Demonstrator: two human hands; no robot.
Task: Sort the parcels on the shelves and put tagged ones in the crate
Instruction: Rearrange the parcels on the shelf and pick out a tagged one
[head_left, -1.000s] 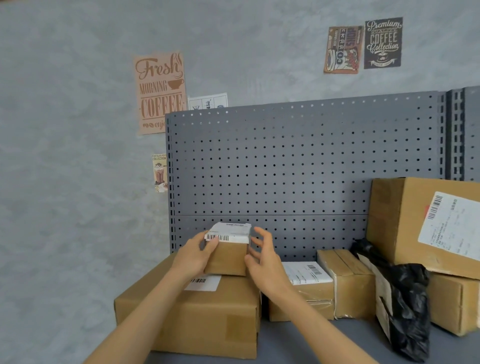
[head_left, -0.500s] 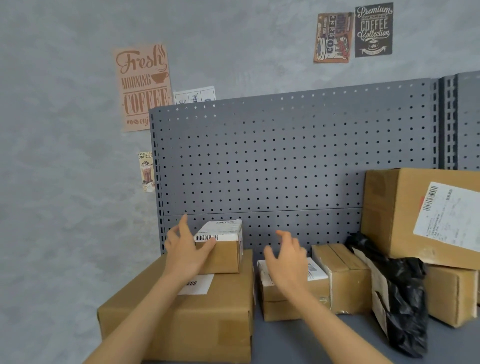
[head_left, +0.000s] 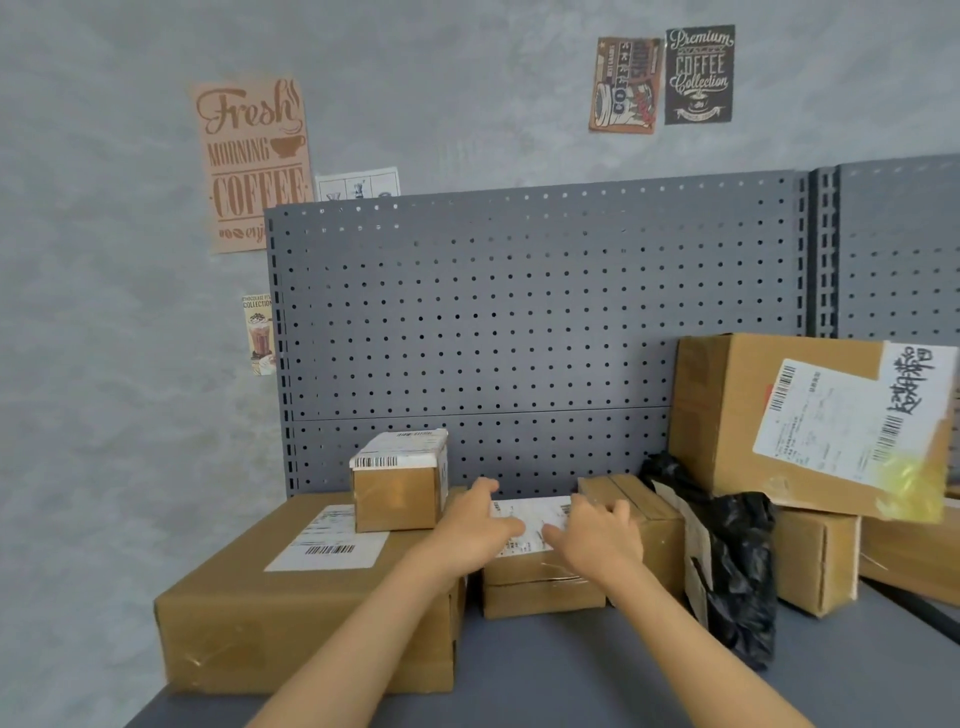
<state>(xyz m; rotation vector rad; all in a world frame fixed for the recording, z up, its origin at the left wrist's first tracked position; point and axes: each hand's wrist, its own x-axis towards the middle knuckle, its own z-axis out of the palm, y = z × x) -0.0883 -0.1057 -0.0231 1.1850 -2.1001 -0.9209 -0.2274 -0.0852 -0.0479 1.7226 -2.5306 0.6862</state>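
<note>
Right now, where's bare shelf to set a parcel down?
Free: front of the shelf, bordered by the large box at left and black bag at right. Some room atop the large box, in front of the small labeled box. Crowded: the back row, where both hands are on the flat box.

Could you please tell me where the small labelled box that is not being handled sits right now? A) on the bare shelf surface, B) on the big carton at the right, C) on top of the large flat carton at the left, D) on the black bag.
C: the small labelled box stands on the large flat carton, while both hands, left hand and right hand, lie on the low parcel beside it.
</note>
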